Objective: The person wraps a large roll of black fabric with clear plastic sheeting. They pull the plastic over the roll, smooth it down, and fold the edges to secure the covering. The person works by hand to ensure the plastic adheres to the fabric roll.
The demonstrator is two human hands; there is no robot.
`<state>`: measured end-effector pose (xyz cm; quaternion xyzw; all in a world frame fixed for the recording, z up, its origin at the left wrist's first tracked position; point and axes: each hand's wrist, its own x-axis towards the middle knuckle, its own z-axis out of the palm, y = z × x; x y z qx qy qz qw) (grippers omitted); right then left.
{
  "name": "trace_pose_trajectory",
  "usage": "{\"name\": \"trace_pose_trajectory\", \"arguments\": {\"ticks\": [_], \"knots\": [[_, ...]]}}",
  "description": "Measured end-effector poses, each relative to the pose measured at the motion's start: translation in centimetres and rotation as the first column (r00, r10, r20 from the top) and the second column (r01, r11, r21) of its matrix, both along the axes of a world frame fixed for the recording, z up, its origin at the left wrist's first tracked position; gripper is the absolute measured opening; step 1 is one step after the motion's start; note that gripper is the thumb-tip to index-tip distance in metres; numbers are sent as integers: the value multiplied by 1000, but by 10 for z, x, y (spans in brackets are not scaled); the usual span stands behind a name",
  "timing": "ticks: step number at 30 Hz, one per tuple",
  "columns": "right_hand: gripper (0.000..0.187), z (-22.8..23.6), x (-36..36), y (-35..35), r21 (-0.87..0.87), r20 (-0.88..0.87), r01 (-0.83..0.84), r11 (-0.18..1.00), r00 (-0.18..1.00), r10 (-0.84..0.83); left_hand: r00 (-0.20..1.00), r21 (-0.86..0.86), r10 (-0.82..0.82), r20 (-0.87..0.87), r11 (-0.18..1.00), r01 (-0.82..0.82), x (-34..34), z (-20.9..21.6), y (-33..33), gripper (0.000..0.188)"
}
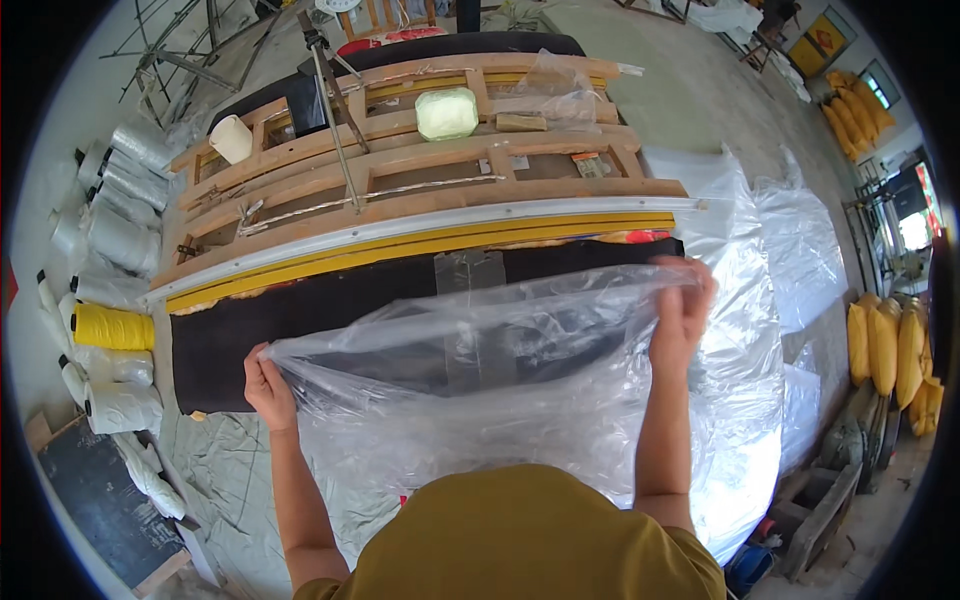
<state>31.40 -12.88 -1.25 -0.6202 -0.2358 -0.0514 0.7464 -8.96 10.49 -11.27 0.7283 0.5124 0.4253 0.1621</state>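
A sheet of clear plastic film [480, 345] is stretched between my two hands, its upper edge raised over a long black fabric-covered piece [270, 340]. My left hand [268, 388] pinches the film's left corner near the front edge of the black piece. At the other end, my right hand [686, 300] grips the film's right corner, somewhat blurred. The rest of the film hangs in folds toward my body. Through it I see a strip of clear tape [468, 262] running across the black piece.
Beyond lies a wooden slatted frame [420, 200] with a yellow-edged metal rail [430, 238]. On it are a pale green block [446, 114], a white roll [231, 138] and a tripod [330, 90]. Film rolls [124, 240] line the left; silvery sheeting [735, 330] spreads at right.
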Motion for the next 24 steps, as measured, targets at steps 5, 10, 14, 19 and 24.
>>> {"name": "trace_pose_trajectory", "arguments": {"ticks": [5,10,14,19,24], "knots": [[9,-73,55,-60,-748,131,44,663,988,82,966,-45,-77,-246,997,68,17,-11,10,8],[15,-68,22,-88,-930,324,315,190,946,15,955,-96,-166,-247,984,147,21,-3,5,5],[23,-3,-12,-73,-798,-39,-405,447,774,632,953,-103,-159,-257,985,137,15,-4,2,5],[20,-28,15,-131,-969,-199,-234,-77,560,804,962,-67,-147,-230,989,135,20,-4,2,4],[5,41,103,-75,-893,404,279,353,843,357,948,2,-186,-260,981,193,23,-2,5,3]]}}
